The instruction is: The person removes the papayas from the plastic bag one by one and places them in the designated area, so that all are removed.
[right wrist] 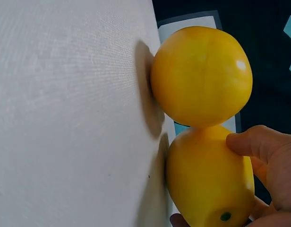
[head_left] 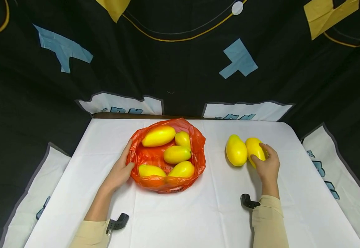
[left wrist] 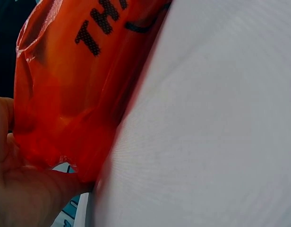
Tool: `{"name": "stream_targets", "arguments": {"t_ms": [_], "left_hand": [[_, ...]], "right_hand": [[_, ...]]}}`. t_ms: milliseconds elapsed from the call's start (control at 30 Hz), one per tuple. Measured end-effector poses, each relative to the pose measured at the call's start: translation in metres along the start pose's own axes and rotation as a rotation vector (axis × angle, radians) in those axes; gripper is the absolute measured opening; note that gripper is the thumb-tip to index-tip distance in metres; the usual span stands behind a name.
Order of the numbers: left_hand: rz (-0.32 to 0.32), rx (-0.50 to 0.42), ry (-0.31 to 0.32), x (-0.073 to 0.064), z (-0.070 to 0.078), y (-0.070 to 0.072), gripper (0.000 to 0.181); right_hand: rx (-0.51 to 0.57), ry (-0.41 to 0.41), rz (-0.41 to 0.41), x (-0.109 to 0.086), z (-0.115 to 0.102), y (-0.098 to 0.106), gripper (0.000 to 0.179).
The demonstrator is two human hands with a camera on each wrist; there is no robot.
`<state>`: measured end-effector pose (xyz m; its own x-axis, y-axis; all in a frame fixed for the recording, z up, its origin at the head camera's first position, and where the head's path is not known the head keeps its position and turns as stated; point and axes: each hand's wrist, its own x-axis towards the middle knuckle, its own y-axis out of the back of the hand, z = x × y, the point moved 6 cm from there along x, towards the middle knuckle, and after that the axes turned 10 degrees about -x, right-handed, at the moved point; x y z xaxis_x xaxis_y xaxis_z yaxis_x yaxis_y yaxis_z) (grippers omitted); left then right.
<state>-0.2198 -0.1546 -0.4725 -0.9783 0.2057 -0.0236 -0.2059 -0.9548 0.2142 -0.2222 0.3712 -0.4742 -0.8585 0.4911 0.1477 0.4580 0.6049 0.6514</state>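
A red plastic bag [head_left: 199,162] stands open-topped on the table, with several yellow mangoes [head_left: 176,154] inside. My left hand [head_left: 121,172] holds the bag's left side, thumb toward the front. Black print shows on the bag [left wrist: 89,94] in the left wrist view. To the right of the bag, my right hand [head_left: 268,163] grips a yellow mango [head_left: 255,148], thumb on one side and fingers on the other. That mango [right wrist: 207,175] has a small green spot at its end. Touching it on the left is another mango [head_left: 236,150], lying on the table.
A white cloth covers the table [head_left: 173,220]. Behind it hangs a black curtain [head_left: 173,75] with blue and yellow shapes. A black wrist mount [head_left: 117,222] sits on the left sleeve, and another mount [head_left: 249,201] on the right.
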Motion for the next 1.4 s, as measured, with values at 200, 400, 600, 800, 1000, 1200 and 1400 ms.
{"name": "stream_targets", "arguments": {"t_ms": [200, 400, 600, 800, 1000, 1200, 1400], "left_hand": [[0.008, -0.010, -0.014, 0.005, -0.021, 0.002, 0.081], [0.008, -0.018, -0.032, 0.006, -0.021, 0.002, 0.081], [-0.010, -0.052, -0.030, 0.001, -0.005, 0.000, 0.080], [-0.012, -0.033, -0.024, -0.005, 0.014, -0.001, 0.078], [-0.010, -0.009, -0.008, -0.006, 0.016, -0.001, 0.077], [-0.007, -0.005, -0.006, -0.006, 0.017, -0.001, 0.076], [-0.011, -0.011, -0.014, -0.006, 0.017, -0.001, 0.076]], "right_hand": [[0.008, -0.022, -0.011, -0.001, 0.000, 0.002, 0.054], [-0.004, -0.037, -0.043, -0.002, -0.004, 0.002, 0.055], [-0.056, -0.033, -0.045, -0.001, -0.007, 0.004, 0.057], [-0.154, 0.010, -0.026, -0.002, -0.013, 0.011, 0.063], [-0.142, 0.046, 0.018, -0.002, -0.023, 0.023, 0.068], [-0.109, 0.096, 0.058, 0.000, -0.047, 0.038, 0.075], [-0.069, 0.133, 0.090, 0.000, -0.079, 0.053, 0.078]]}}
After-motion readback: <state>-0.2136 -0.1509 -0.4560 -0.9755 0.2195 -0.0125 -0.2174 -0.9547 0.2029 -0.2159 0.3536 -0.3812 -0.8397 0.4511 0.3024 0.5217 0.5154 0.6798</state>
